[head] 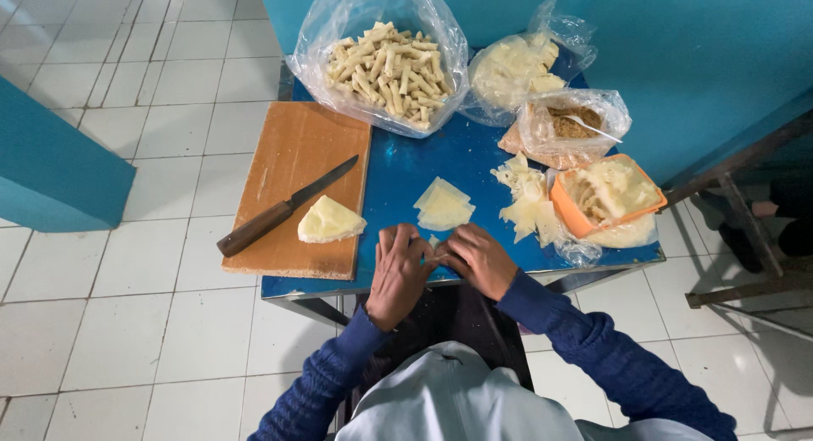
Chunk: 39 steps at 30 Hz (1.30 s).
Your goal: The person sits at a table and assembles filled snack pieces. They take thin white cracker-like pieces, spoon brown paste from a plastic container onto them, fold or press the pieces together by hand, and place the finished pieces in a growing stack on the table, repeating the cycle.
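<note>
1. Wrapper piece [434,240], a small pale scrap of thin dough sheet, sits between the two hands at the near edge of the blue table [398,174], mostly hidden by the fingers.
2. Handling, as judged: light, soft and limp, likely to tear or crease if pulled; best taken by its edges with fingertips, pressing gently.
3. Appearance: off-white to pale yellow, matte, thin; its full outline cannot be made out.
4. Left hand [400,271] is curled, fingers bent inward over the piece, pinching or folding it; the exact grip is hidden.
5. Right hand [478,259] is likewise curled, fingertips meeting the left hand's at the piece; both appear closed on it.
6. Just beyond the hands, near the table's middle, lies a small stack of folded sheets [443,205].
7. Toward the right edge: a loose heap of torn sheets [525,202], touching an orange tub [566,214] holding pale filling.
8. Far right corner: a clear bag with brown crumbs [569,126], and behind it a bag of pale sheets [517,68].
9. Far edge, centre: an open bag of finished rolled sticks [389,68].
10. Left edge: a wooden cutting board [296,153] overhanging slightly, carrying a wooden-handled knife [284,208] laid diagonally and a wedge of pale cheese [329,221] near the board's near right corner.
11. White floor tiles [102,305] surround the table.
</note>
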Motion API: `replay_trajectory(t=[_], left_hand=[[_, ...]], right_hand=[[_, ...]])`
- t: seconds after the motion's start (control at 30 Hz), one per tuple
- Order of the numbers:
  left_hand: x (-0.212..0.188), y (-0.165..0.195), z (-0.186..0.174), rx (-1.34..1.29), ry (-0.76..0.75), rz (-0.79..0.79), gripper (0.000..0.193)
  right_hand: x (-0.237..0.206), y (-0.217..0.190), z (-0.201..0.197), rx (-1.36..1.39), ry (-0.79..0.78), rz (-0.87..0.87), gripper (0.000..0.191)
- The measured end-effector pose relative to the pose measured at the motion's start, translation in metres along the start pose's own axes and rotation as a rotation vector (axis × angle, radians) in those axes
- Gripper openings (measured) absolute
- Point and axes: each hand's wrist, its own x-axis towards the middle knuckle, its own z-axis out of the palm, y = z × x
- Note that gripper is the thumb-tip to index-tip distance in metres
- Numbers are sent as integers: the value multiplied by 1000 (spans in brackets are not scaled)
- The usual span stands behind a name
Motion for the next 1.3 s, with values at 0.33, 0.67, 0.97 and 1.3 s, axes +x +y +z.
replay_trajectory(t=[0.33,0.67,0.97,1.3], left_hand=[[-2,1,4,159,9,-68,12],[4,-1,6,157,56,-85,7],[18,-13,12,109,129,-165,13],[16,-23,9,49,252,-136,28]], right_hand=[[-5,1,6,-82,127,-49,24],[0,-6,2,-278,142,-76,37],[7,-5,6,-293,125,-77,46],[55,17,-11,-25,-7,46,28]])
